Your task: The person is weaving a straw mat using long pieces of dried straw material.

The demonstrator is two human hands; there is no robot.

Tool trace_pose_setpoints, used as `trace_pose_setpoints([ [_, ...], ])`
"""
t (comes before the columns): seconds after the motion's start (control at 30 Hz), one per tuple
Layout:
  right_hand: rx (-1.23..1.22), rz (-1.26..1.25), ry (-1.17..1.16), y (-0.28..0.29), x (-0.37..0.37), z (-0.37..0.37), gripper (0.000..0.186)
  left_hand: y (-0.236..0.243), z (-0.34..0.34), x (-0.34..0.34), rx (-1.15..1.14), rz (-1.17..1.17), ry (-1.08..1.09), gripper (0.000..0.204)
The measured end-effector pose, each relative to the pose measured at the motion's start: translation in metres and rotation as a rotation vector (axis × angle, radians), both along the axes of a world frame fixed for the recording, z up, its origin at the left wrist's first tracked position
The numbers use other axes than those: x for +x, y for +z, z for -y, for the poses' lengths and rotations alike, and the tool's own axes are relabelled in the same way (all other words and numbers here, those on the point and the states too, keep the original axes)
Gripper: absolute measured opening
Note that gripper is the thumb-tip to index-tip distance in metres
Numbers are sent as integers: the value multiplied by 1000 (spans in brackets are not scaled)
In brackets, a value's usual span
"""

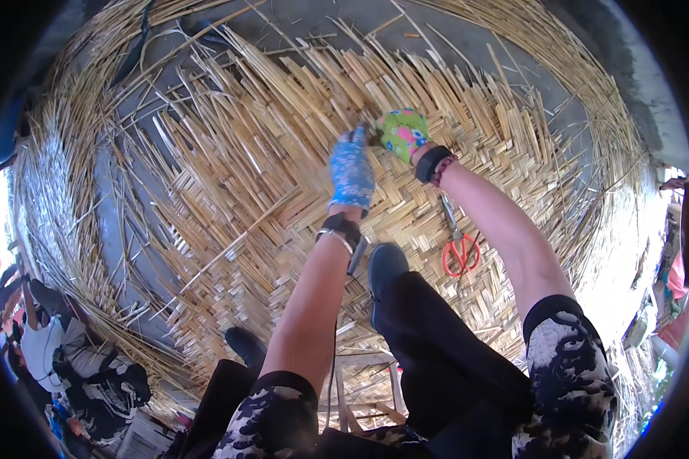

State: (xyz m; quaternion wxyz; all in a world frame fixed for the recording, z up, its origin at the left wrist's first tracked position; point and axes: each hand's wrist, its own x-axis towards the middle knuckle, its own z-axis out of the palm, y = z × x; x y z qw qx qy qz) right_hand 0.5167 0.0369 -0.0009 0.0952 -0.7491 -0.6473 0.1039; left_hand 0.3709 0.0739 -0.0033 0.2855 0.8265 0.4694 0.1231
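A large mat of split reed strips lies under me, woven in a zigzag pattern, with long loose ends at its far and left sides. My left hand, in a blue flowered glove, reaches over the strips with fingers stretched forward, their dark tips slightly blurred. Just to its right, my right hand wears a green flowered glove. Its fingers are curled at a reed strip by the weave's edge and are partly hidden. Red-handled scissors lie on the mat below my right forearm. A grey metal tool lies beside my left wrist.
My dark shoe rests on the mat; another shoe is farther left. Bundles of loose reeds ring the grey floor. At lower left are piled bags and cloth. A wooden stool frame shows between my legs.
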Motion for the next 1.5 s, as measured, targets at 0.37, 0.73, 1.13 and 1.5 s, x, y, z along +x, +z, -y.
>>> trace_pose_setpoints([
  [0.37,54,-790,-479,24,44,10,22,5,-8,26,-119,-109,19,19],
  [0.73,45,-109,35,-5,53,-39,29,15,-11,22,-337,113,293,23],
  [1.13,-310,-274,53,-2,55,-32,47,31,-8,19,-262,164,291,23],
  [1.5,156,-985,-402,-31,59,17,23,2,-13,31,-256,106,12,18],
])
